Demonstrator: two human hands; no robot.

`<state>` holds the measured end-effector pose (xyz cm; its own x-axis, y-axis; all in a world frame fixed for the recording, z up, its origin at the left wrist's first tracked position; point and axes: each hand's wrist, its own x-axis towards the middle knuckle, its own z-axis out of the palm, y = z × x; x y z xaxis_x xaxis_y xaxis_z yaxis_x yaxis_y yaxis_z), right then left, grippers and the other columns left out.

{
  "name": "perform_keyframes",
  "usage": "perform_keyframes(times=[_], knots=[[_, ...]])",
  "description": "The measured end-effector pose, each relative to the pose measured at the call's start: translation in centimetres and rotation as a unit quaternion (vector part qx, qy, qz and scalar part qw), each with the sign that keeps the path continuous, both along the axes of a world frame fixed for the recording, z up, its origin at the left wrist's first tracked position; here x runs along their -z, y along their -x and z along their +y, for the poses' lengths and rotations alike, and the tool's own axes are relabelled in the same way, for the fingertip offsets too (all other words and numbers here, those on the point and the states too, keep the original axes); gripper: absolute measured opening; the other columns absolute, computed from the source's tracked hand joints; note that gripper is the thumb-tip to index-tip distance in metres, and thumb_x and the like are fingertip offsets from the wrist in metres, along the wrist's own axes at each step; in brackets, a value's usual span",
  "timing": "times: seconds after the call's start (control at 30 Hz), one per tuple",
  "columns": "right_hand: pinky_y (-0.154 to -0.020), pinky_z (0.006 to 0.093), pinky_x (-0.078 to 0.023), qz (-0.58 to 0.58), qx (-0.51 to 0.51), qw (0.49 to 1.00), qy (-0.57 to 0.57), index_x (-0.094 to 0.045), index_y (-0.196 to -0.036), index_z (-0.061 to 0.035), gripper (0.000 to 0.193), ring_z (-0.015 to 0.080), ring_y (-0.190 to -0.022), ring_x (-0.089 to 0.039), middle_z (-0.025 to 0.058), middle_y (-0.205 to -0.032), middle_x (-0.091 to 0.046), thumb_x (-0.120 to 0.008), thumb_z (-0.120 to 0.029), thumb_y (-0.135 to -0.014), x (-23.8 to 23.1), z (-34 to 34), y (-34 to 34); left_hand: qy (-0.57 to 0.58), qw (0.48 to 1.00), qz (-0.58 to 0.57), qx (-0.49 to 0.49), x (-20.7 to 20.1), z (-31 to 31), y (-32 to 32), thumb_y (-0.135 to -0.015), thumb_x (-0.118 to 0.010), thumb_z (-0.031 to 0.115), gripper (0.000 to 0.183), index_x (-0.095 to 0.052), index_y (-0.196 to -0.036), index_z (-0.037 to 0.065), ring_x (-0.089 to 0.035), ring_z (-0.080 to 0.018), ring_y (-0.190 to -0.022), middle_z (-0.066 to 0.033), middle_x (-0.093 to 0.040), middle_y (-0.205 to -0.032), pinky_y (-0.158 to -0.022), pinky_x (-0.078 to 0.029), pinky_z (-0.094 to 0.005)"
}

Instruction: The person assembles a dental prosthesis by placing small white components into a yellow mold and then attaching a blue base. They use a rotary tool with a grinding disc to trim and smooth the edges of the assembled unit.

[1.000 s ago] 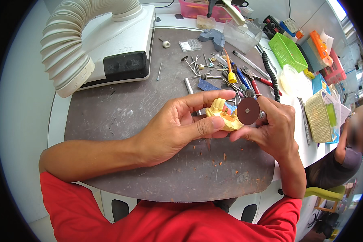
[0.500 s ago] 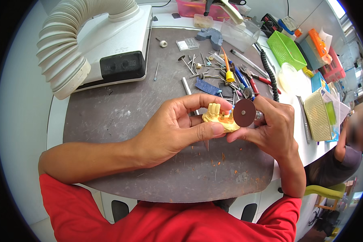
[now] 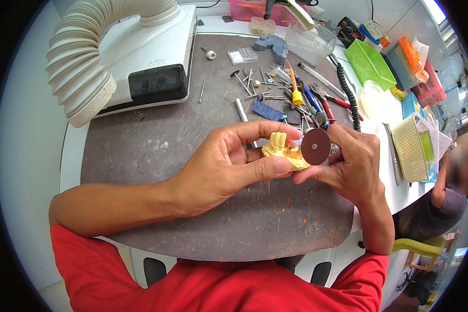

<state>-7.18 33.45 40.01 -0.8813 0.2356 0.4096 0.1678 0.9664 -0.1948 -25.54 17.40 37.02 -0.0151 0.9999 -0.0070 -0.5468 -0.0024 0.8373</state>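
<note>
Above the middle of the grey work mat, my left hand [image 3: 223,161] pinches a pale yellow dental model [image 3: 278,145] between thumb and fingers. The model carries a few yellow teeth and at least one gold-coloured pin. My right hand [image 3: 356,158] is closed round a rotary handpiece [image 3: 335,151], most of it hidden by the fingers. On its tip sits a dark red-brown cutting disc [image 3: 315,146], face toward me, at the model's right end. Whether the disc touches the model I cannot tell. My right thumb lies close to the model's lower right edge.
Burs and tools, pliers [image 3: 327,106] and a yellow-orange brush-like piece [image 3: 295,91] lie beyond my hands. A hose-fitted white unit [image 3: 140,57] stands at the far left. Green [image 3: 368,63] and cream [image 3: 409,148] baskets line the right, where another person [image 3: 436,210] sits. Orange crumbs dot the grey mat [image 3: 140,151].
Almost nothing differs. The dental model and the disc have shifted very slightly to the right; both hands keep their hold.
</note>
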Motion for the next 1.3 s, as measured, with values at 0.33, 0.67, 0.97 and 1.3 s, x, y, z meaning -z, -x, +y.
perform_keyframes(times=[0.33,0.67,0.97,1.3], knots=[[-0.044,0.0257,-0.039,0.011,-0.007,1.0,0.002,-0.053,-0.072,-0.0055,0.07,0.0108,-0.047,-0.05,0.0006,-0.057,-0.05,-0.086,-0.064,-0.052,0.1,0.1,0.0,0.015,1.0,0.011,0.003,-0.3,-0.1,0.1,-0.095,-0.068,0.009,0.042,-0.054,-0.133,0.0,-0.061,-0.0169,-0.114,-0.0097,-0.06,-0.126,-0.097,-0.055,-0.0318],[-0.044,0.0261,-0.039,0.017,-0.005,1.0,-0.001,-0.052,-0.071,-0.0061,0.07,0.0112,-0.047,-0.049,0.0002,-0.056,-0.05,-0.086,-0.065,-0.051,0.0,-0.1,0.2,0.008,1.0,0.017,0.016,-0.1,-0.1,0.3,-0.098,-0.062,0.007,0.046,-0.047,-0.141,0.002,-0.058,-0.022,-0.123,-0.0117,-0.056,-0.133,-0.106,-0.052,-0.0383],[-0.043,0.0251,-0.039,0.025,-0.012,1.0,0.001,-0.051,-0.07,-0.0064,0.071,0.0103,-0.047,-0.049,-0.0005,-0.057,-0.049,-0.087,-0.065,-0.05,-0.2,0.1,0.1,-0.001,0.999,-0.027,0.017,0.4,0.1,0.2,-0.099,-0.063,0.015,0.055,-0.036,-0.145,0.002,-0.052,-0.0228,-0.131,-0.0128,-0.048,-0.14,-0.111,-0.047,-0.0423],[-0.043,0.0301,-0.04,0.01,-0.005,1.0,0.007,-0.049,-0.067,-0.0067,0.068,0.0154,-0.045,-0.05,0.0021,-0.055,-0.049,-0.087,-0.062,-0.055,-0.2,-0.3,0.1,-0.012,0.999,-0.035,-0.005,0.7,0.3,0.0,-0.1,-0.061,0.011,0.036,-0.043,-0.13,0.002,-0.056,-0.0207,-0.125,-0.0132,-0.05,-0.135,-0.107,-0.051,-0.038]])
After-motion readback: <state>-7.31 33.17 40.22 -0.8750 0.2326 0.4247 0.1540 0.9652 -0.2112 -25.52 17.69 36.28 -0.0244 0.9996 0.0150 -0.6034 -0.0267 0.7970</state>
